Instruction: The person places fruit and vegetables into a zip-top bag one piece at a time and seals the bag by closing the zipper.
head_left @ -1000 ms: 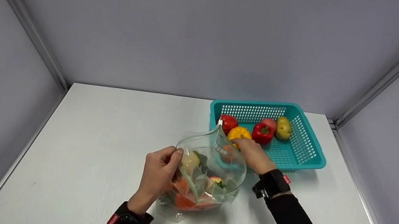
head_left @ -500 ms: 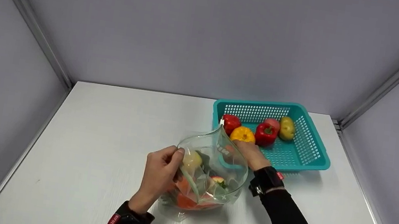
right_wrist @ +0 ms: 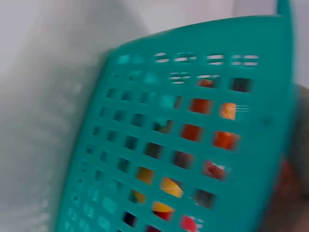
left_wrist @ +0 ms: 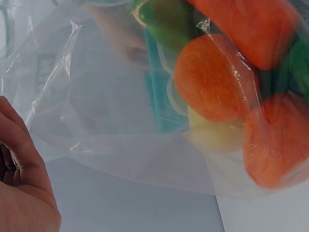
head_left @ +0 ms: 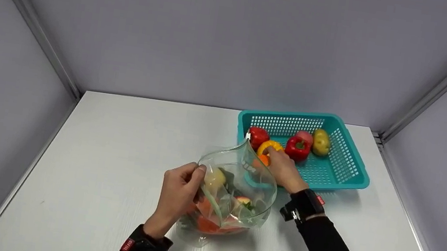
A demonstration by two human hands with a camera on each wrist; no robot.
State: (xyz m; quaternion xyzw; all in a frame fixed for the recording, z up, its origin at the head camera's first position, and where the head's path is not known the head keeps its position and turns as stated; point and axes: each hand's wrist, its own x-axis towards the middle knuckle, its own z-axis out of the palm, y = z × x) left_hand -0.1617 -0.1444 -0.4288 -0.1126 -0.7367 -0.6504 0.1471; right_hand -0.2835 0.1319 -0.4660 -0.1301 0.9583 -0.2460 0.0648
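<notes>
My left hand [head_left: 179, 189] pinches the rim of a clear zip bag [head_left: 255, 198], holding its mouth wide. Inside the bag lie several fruits and vegetables, among them a round orange one [left_wrist: 212, 79], a pale yellow one [head_left: 214, 179] and a green one [left_wrist: 166, 24]. Behind the bag, my right hand [head_left: 285, 169] reaches into a teal basket [head_left: 286, 114]. Its curled fingers grip an orange fruit [head_left: 263, 159] near the bag's far rim, partly hidden by the hand and bag. A ribbed yellow vegetable [head_left: 269, 144] sits just behind those fingers.
In the basket also lie a red bell pepper [head_left: 297, 148], another red vegetable [head_left: 258, 137], a pink fruit [head_left: 304, 137] and a yellow-green fruit [head_left: 321, 142]. The bag overlaps the basket's near left corner. Grey walls surround the white table [head_left: 115, 145].
My right hand first dipped lower into the basket, then rose with the orange fruit, which now shows above the bag's rim. My left hand and the bag have stayed in place.
</notes>
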